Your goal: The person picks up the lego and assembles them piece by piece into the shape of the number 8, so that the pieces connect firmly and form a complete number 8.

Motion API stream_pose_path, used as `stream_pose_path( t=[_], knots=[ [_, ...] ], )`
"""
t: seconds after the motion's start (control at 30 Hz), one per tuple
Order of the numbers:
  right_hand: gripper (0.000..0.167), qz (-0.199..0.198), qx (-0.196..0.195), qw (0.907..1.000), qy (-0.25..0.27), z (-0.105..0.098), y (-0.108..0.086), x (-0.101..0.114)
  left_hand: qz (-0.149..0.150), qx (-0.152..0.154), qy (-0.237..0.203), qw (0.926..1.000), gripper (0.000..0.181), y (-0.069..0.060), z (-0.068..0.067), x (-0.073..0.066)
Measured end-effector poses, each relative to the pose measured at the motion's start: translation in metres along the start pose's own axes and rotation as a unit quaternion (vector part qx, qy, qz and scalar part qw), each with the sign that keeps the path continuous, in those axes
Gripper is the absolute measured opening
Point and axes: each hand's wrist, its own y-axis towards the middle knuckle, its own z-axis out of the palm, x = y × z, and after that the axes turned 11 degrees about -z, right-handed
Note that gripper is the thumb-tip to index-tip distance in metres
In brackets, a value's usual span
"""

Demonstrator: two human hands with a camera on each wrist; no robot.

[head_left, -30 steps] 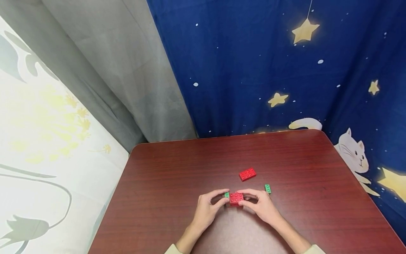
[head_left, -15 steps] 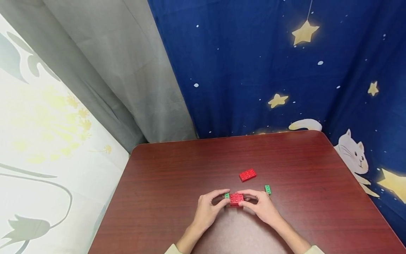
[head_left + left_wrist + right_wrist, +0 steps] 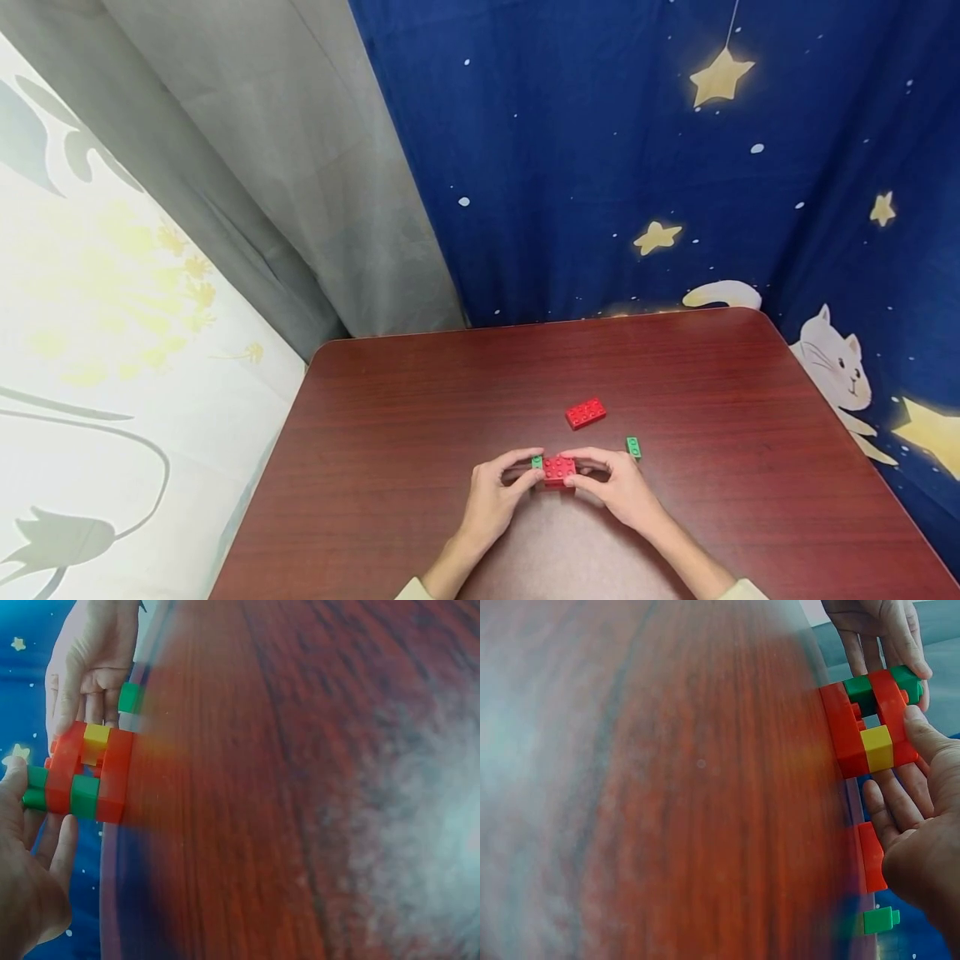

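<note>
I have the left hand point(image 3: 487, 496) pinching the top green brick point(image 3: 537, 462) between thumb and forefinger at the left end of a small stack, while the right hand point(image 3: 621, 487) pinches the upper red brick point(image 3: 558, 468) near its right end, thumb on the near side and forefinger on the far side; the lower fingers of each hand are partly hidden from me, so I cannot tell how firmly they bear on anything. The stack sits between the two hands over the near part of the table point(image 3: 420, 400), apparently resting on it. My left wrist view gives me its layers: a lower red brick point(image 3: 116, 776) at the base, then a middle green brick point(image 3: 85, 796) and a yellow brick point(image 3: 96, 741) apart from each other with a gap between, and the upper red brick bridging them. I judge the step in hand to be seating the top green brick on that bridge; I cannot tell whether its studs are fully locked. What I think the next move calls for is a straight push down on the left end, with the right hand steadying so that the bridge does not tip or twist. A loose red brick point(image 3: 585, 413) and a loose green brick point(image 3: 633, 447) lie beyond the stack, untouched by the pinching fingertips.
</note>
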Motion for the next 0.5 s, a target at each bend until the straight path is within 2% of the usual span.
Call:
stream_pose_path(
  t=[0.5],
  knots=[
    [0.033,0.008,0.009,0.9998,-0.014,-0.0012,0.0012,0.0025,0.010,-0.003,0.018,0.9998,0.034,0.0013,-0.0010,-0.0023]
  ],
)
